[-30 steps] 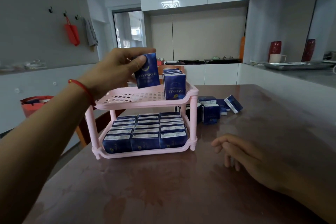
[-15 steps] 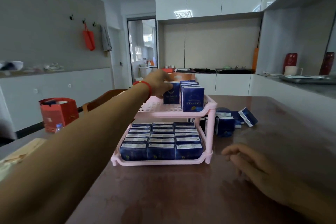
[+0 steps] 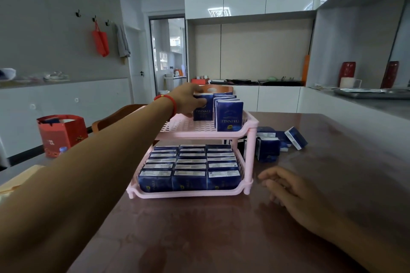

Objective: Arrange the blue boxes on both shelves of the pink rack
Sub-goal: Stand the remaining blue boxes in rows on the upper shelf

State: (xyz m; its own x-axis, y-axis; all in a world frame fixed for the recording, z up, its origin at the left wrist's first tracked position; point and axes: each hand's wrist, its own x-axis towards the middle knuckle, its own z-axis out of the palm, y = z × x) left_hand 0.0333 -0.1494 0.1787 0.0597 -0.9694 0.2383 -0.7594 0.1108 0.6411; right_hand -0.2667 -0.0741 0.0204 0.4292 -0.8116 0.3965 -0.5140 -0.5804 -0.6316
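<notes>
Left hand (image 3: 188,101), red band (image 3: 168,102) at the wrist, curled round one upright blue box (image 3: 203,107) at the back of the top shelf (image 3: 190,127) of the pink rack (image 3: 249,153), thumb across the box's front, fingers over its top; box bottom down on the shelf or just above it, cannot tell which. Right hand (image 3: 290,186) resting on the brown table (image 3: 221,239) just right of the rack's front leg, fingers loosely bent, holding nothing.

On the top shelf beside the held box, touching or nearly so: one row of upright boxes (image 3: 228,115), at least three, front one printed upside down; those behind too hidden to count surely. On the lower shelf (image 3: 190,193): three columns of packed boxes (image 3: 190,168), five rows visible in each, so about fifteen; back rows under the top shelf hard to make out. On the table right of the rack: a loose cluster (image 3: 277,142), roughly four or five boxes, one tilted at the right end.

Off the table's left edge: one red gift bag (image 3: 61,135). On the wall hooks: one red bag (image 3: 101,41).
</notes>
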